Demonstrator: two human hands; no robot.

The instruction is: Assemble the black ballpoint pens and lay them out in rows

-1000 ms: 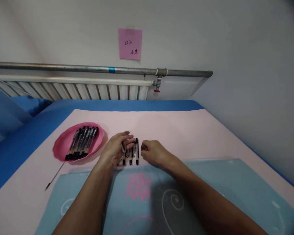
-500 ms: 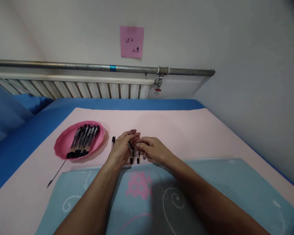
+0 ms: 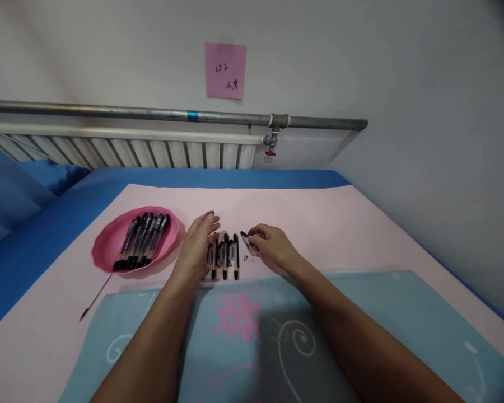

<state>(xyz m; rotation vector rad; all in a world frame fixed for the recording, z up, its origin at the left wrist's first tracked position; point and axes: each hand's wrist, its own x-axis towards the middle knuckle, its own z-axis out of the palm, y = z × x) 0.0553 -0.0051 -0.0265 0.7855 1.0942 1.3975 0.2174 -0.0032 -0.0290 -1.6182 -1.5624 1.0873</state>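
Your right hand [image 3: 273, 245]: pinching slanted, clear black-tipped plastic piece [image 3: 245, 239] | rightmost clear black-ended pen [image 3: 236, 257]: just left, pointing away | left hand [image 3: 196, 246]: spread, farther

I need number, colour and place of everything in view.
Walls: two, pale, back and right
Note: one, pink, upper middle
Radiator: one, white, back
Pipe: one, grey, above radiator
Tape: one, blue, on pipe
Valve: one, grey-red, under pipe
Fabric: some, blue, far left
Cloth: one, teal, near side
Sheet: one, pink, centre
Cover: one, blue, around sheet
Dish: one, pink, left
Pens: several, dark, in dish
Rod: one, grey, beside dish
Pen barrels: at least three, black-ended, on sheet
Small pieces: several, clear, among barrels
Held piece: one, dark, right of barrels
Left hand: one, beside barrels
Right hand: one, on held piece
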